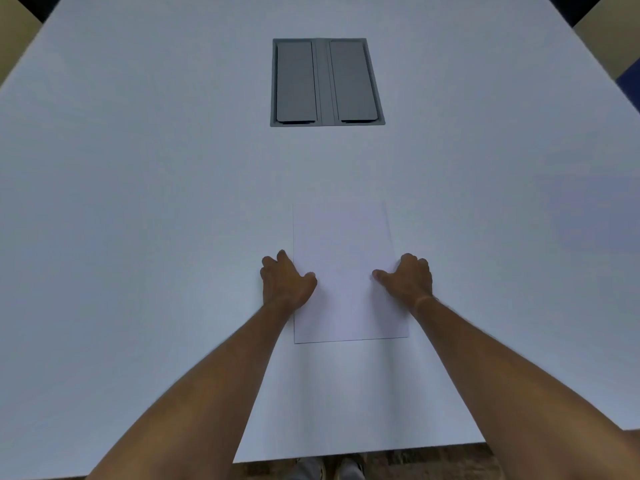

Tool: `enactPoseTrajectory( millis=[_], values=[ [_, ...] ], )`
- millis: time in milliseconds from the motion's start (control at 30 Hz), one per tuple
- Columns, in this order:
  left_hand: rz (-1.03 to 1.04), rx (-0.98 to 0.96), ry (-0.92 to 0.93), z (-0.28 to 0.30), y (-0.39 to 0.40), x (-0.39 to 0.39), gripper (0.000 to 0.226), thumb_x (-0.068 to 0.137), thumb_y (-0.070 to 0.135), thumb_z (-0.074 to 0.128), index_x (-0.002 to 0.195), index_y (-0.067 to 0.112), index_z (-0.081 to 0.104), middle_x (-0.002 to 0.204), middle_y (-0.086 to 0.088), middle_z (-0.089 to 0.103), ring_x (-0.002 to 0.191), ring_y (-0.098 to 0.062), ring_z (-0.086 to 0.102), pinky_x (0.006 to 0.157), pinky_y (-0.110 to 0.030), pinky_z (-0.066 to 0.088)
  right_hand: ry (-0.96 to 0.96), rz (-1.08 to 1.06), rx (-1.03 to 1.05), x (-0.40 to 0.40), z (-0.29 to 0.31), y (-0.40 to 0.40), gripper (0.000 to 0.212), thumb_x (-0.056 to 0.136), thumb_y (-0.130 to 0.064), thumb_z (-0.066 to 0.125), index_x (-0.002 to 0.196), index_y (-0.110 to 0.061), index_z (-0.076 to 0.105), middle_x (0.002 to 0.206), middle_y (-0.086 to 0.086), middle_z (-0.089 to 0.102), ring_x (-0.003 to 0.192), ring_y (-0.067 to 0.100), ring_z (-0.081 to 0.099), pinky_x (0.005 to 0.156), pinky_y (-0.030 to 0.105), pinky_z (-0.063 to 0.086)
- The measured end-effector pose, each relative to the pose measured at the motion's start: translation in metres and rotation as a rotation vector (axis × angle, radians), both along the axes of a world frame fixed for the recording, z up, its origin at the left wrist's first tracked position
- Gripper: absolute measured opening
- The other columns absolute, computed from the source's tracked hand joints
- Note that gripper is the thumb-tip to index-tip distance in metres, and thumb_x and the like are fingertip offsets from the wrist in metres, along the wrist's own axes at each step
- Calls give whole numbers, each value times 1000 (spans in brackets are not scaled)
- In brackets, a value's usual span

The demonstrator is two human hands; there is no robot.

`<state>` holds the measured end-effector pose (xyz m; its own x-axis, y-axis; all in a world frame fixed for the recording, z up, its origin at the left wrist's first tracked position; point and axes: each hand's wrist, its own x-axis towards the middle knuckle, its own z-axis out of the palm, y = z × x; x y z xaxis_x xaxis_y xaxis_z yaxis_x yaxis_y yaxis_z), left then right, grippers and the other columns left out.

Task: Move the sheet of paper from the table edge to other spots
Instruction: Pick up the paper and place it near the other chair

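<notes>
Paper (346,271) lies flat on the white table (138,202), long axis running near to far, well in from the near edge. Its left side is pinched by the left hand (285,280), its right side by the right hand (407,277), both equally close.

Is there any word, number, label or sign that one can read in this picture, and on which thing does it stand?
None can be read.
The paper, gripped at its sides by the left hand and the right hand, looks blank.
The table and the grey cable hatch show no label or mark.
</notes>
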<state>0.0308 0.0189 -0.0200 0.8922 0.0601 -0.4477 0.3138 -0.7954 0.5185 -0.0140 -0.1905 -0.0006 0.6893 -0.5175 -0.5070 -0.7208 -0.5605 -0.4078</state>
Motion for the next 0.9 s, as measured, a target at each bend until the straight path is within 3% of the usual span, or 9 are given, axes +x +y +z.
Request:
enactPoseTrajectory(
  millis=[67,167,500,733,900],
  values=[
    [4,-7,3,-3,-2,1,63,83,34,67,132,4,40,129,-18,36,124,-37,41,92,-39,41,20,-21,6,2,-2,3,55,84,-37,74,120,-5,49,130,17,43,122,37,46,85,35,41],
    [7,-18,6,-5,-7,1,56,83,31,66,126,3,45,125,-17,38,119,-37,46,88,-36,41,27,-36,12,3,-2,5,56,84,-32,75,123,-4,46,131,18,42,123,39,46,89,37,43],
    [99,-71,-43,-2,-12,-2,56,84,25,65,133,3,52,130,-20,48,120,-35,50,97,-37,42,-51,-36,36,-1,0,2,53,85,-30,75,125,-6,50,131,17,49,122,36,49,92,36,44],
    [115,-74,-93,2,-14,-3,56,88,24,65,138,3,51,133,-20,49,123,-35,52,103,-38,41,-128,-63,-15,-2,-4,0,42,92,-31,65,127,-8,55,131,15,55,122,35,52,93,38,42],
    [162,-95,-172,3,-15,-5,41,88,21,65,126,6,60,119,-14,61,110,-27,60,90,-30,42,-214,-171,-6,0,-5,-1,30,92,-24,65,120,-12,63,121,10,66,112,32,62,86,34,46]
  ],
)
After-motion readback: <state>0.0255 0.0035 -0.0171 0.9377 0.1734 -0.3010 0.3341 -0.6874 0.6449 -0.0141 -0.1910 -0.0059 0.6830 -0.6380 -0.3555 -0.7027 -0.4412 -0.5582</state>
